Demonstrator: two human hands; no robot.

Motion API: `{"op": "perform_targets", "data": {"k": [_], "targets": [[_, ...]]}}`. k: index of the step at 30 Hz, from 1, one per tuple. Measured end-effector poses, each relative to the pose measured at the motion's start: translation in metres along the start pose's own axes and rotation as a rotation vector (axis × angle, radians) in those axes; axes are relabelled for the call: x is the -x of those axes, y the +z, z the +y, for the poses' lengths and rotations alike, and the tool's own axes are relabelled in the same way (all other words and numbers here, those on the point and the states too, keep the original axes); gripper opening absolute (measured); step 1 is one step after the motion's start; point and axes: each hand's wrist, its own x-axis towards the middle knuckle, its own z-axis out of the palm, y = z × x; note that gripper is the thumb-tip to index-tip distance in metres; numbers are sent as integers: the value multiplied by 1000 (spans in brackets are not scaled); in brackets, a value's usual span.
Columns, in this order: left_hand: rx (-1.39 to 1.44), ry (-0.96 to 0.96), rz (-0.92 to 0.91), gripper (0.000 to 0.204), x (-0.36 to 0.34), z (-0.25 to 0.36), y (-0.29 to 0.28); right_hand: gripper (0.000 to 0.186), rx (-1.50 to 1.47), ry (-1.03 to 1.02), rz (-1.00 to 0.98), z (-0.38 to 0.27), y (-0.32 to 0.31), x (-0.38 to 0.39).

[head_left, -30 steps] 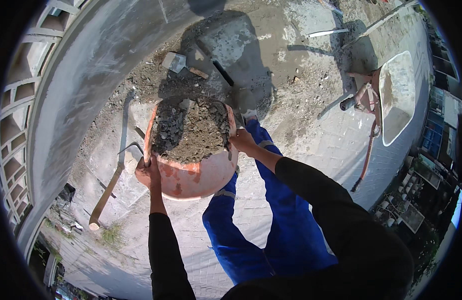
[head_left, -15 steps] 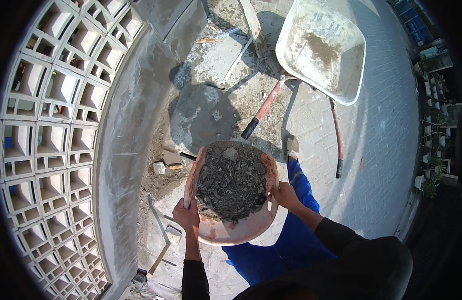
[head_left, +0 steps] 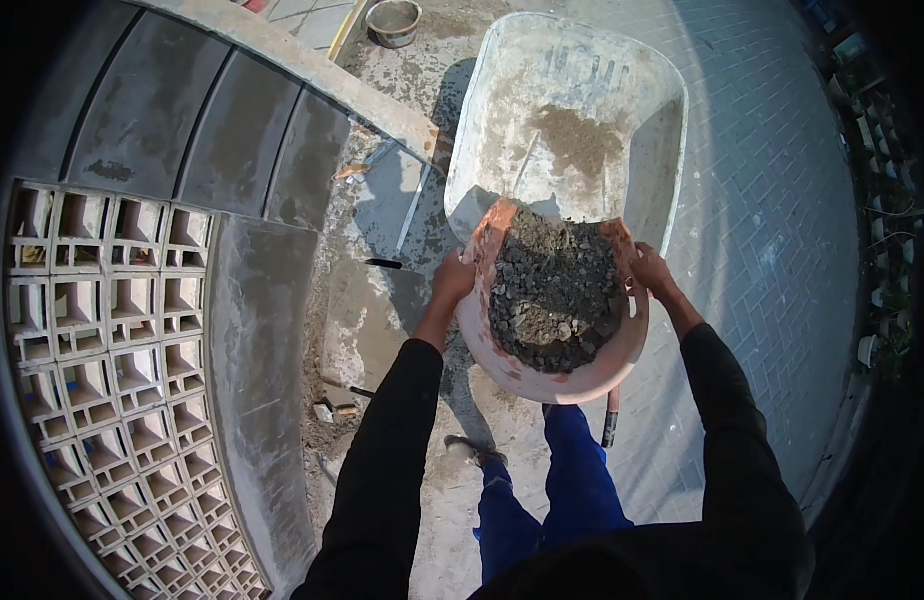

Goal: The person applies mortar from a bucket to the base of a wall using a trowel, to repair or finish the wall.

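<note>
Between my hands is a worn, reddish tub (head_left: pixel 572 385) with a pale, dusty wall. Dark grey rubble and soil (head_left: pixel 557 285) fill much of it. My left hand (head_left: pixel 454 278) is closed on the tub's left side, and my right hand (head_left: pixel 650 270) grips the handle on its right side. Just beyond, the white wheelbarrow tray (head_left: pixel 667 130) lies under the tub's far edge, with a brown patch of dirt (head_left: pixel 582 140) in its bottom. The tub hides the near part of the wheelbarrow.
A wall of pale openwork blocks (head_left: pixel 137 365) and a concrete ledge (head_left: pixel 257 370) run along the left. A bucket (head_left: pixel 393 22) stands at the far end. One wheelbarrow handle (head_left: pixel 611 415) shows beneath the tub, near my legs. Small tools (head_left: pixel 337 411) lie by the ledge.
I have stepped forward and carried the tub of rubble to the wheelbarrow, so its far edge now overlaps the tray. Both arms are stretched further out. Both hands keep their hold.
</note>
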Motion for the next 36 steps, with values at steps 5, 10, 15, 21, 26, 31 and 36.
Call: {"op": "perform_targets", "data": {"k": [5, 10, 15, 21, 26, 31, 36], "targets": [[-41, -253, -176, 38, -113, 115, -31, 24, 749, -322, -320, -12, -61, -142], [565, -423, -205, 11, -86, 151, -64, 22, 817, -554, -292, 62, -127, -146], [774, -234, -256, 13, -16, 84, -118, 29, 899, -619, -348, -3, -71, -65], [682, 22, -28, 25, 161, -5, -116, 44, -239, 118, -110, -49, -44, 156], [808, -8, -164, 59, 348, -150, -108, 52, -178, 228, 71, -76, 13, 386], [826, -251, -130, 83, 450, -350, -69, 46, -77, 368, -71, -58, 191, 472], [618, -487, -226, 94, 458, -539, 43, 38, 214, 253, -282, 24, 400, 450]]}}
